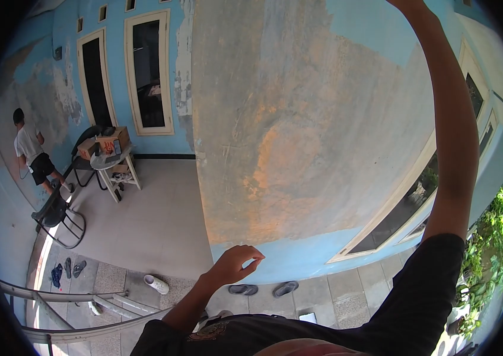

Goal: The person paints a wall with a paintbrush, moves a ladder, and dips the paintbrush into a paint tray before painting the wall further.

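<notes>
My left hand point(236, 265) hangs in front of my body near the lower part of the wall point(317, 142), its fingers loosely curled together. Nothing shows in it, and whether it touches the wall I cannot tell. The wall is a mix of bare grey plaster, orange patches and peeling light blue paint. My right arm point(456, 130) stretches high along the wall's right side. Only the base of my right hand point(407, 3) shows at the top edge; its fingers are cut off from view.
A metal ladder point(79, 296) lies across the lower left. Sandals point(286, 289) and a white clog point(156, 283) rest on the paving. Further back are chairs point(56, 210), a small table point(112, 160) with boxes, and another person point(29, 145) at the left wall. Plants point(494, 237) grow at right.
</notes>
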`<state>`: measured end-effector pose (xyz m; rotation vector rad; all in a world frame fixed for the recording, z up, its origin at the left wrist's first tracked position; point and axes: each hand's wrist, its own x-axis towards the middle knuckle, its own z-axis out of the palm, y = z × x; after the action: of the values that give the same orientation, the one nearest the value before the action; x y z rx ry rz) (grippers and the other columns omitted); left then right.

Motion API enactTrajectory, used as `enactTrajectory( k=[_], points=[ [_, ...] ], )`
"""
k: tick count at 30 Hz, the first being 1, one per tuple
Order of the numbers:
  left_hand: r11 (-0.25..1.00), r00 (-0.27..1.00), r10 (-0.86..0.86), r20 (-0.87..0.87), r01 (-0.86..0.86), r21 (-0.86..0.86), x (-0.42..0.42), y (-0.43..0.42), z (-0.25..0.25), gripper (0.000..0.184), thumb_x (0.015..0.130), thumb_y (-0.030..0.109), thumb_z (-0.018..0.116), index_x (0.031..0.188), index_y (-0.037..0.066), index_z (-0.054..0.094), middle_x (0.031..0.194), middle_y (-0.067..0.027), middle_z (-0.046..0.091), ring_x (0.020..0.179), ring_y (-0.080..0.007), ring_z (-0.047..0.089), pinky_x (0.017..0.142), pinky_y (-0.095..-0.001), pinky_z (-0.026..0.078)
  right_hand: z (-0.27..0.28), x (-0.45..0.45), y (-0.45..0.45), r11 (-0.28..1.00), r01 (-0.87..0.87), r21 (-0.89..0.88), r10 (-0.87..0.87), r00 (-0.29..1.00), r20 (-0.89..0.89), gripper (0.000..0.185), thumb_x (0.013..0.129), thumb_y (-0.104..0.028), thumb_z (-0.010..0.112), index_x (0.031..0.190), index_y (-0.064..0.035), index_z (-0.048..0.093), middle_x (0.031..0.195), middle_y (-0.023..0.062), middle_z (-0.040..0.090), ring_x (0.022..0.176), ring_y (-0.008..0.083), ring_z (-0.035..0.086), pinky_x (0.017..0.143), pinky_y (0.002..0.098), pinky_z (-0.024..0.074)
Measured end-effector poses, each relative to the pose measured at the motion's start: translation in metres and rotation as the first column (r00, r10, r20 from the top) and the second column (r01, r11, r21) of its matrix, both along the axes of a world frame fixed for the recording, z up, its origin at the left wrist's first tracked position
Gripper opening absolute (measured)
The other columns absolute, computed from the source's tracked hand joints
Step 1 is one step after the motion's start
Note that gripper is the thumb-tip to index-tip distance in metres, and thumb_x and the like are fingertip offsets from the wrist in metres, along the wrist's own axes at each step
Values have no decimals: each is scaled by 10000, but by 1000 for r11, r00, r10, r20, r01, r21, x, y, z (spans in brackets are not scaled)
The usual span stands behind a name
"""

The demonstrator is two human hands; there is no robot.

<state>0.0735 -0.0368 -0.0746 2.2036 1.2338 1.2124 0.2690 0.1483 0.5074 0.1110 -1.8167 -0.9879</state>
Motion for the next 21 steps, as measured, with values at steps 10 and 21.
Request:
enactTrajectory(
  k=[10, 21],
  points=[
    [999, 999, -17, -31, 18, 30, -16, 1, 1, 142, 940, 91, 682, 1074, 59, 715, 1041, -93, 721, 972, -272, 682, 847, -390, 531, -180, -11, -38, 738, 483, -472, -83, 759, 646, 41, 911, -119, 748, 914, -81, 761, 952, 54, 766, 911, 235, 711, 868, 371, 559],
    [1000, 1000, -23, -6, 23, 17, -15, 3, 3, 133, 941, 105, 682, 1059, 60, 724, 1015, -98, 732, 957, -279, 695, 841, -402, 542, -52, -8, -2, 998, 53, -45, -50, 997, 61, 74, 891, -30, 765, 935, 14, 725, 916, 138, 752, 805, 254, 717, 735, 346, 559]
  ],
)
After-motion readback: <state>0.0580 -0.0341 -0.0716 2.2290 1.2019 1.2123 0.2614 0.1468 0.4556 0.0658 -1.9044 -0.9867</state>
